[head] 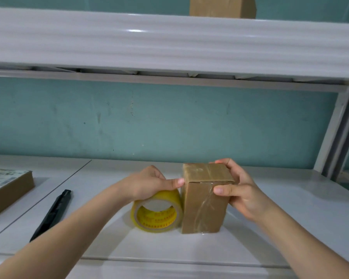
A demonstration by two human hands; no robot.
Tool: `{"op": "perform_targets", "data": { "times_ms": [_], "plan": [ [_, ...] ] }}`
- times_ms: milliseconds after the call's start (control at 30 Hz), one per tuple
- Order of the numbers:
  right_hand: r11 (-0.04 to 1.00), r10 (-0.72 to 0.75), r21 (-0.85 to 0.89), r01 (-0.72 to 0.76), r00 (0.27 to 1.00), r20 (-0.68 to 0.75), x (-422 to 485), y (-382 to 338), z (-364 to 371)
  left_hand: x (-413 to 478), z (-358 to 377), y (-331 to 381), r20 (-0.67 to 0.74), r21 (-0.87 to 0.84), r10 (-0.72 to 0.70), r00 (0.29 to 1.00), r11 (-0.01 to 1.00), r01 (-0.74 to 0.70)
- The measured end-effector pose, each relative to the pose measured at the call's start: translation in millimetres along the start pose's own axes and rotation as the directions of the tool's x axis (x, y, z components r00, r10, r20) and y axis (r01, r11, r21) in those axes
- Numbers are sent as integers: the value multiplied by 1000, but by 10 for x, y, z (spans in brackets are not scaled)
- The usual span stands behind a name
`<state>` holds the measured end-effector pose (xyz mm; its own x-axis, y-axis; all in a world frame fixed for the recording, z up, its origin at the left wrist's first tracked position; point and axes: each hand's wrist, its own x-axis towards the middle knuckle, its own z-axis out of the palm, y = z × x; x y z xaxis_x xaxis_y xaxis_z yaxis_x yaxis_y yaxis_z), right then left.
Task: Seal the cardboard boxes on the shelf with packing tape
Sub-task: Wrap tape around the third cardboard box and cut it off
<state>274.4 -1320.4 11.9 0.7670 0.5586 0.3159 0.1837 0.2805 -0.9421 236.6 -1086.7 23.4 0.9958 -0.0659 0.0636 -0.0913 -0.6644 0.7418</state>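
A small brown cardboard box (201,210) stands upright on the white shelf surface (270,228), with clear tape across its top and down its front face. My right hand (238,188) grips the box at its top right corner, thumb pressed on the front face over the tape. A yellow roll of packing tape (156,216) stands on edge just left of the box, touching it. My left hand (151,183) grips the top of the roll, its thumb reaching to the box's upper left edge.
A black utility knife (52,214) lies on the shelf at the left. A flat cardboard package (6,188) with a printed label sits at the far left edge. Another cardboard box (222,7) stands on the upper shelf (169,41). A metal upright (334,129) is at the right.
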Motion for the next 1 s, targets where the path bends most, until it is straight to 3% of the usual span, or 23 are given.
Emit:
{"op": "perform_targets", "data": {
  "times_ms": [67, 100, 133, 200, 267, 300, 333, 433, 533, 700, 867, 933, 1000],
  "plan": [
    [980, 90, -181, -79, 994, 55, 3, -187, -36, 51, -18, 30, 24, 2, -23, 999, 1000, 23],
    [922, 125, -377, -84, 988, 85, 13, -315, -44, 68, -21, 29, 20, 1, -33, 999, 999, 33],
    [796, 134, -604, -47, 986, 100, 35, -432, -51, 84, -17, 20, 11, 2, -43, 999, 999, 43],
    [396, 52, -911, 117, 987, 149, 82, -572, 18, 103, -1, 8, -9, 2, -64, 998, 998, 64],
    [3, 81, -959, 285, 955, 284, 129, -599, 192, 113, 3, -2, -10, -14, -74, 997, 997, 74],
    [-122, 138, -934, 336, 938, 320, 153, -567, 274, 116, 2, -8, -1, -26, -74, 997, 997, 74],
    [-177, 176, -919, 353, 930, 323, 178, -536, 335, 113, 0, -12, 11, -36, -74, 997, 997, 74],
    [-120, 185, -939, 322, 936, 298, 272, -551, 424, 108, 5, -5, 48, -52, -63, 997, 997, 65],
    [-142, 200, -934, 327, 934, 297, 343, -478, 483, 92, 24, 14, 48, -61, -66, 997, 996, 69],
    [64, 158, -970, 235, 957, 242, 446, -441, 442, 32, 11, -34, 71, -157, -33, 997, 987, 43],
    [408, 14, -900, 153, 985, 174, 276, -481, 163, -148, -28, -165, 273, -528, 213, 938, 849, -39],
    [585, -47, -801, 125, 992, 121, 166, -529, 11, -202, -135, -176, 251, -670, 284, 925, 741, -46],
    [760, -130, -634, 145, 989, 70, 38, -552, -132, -245, -315, -152, 146, -616, 290, 946, 775, -142]
  ]
}}
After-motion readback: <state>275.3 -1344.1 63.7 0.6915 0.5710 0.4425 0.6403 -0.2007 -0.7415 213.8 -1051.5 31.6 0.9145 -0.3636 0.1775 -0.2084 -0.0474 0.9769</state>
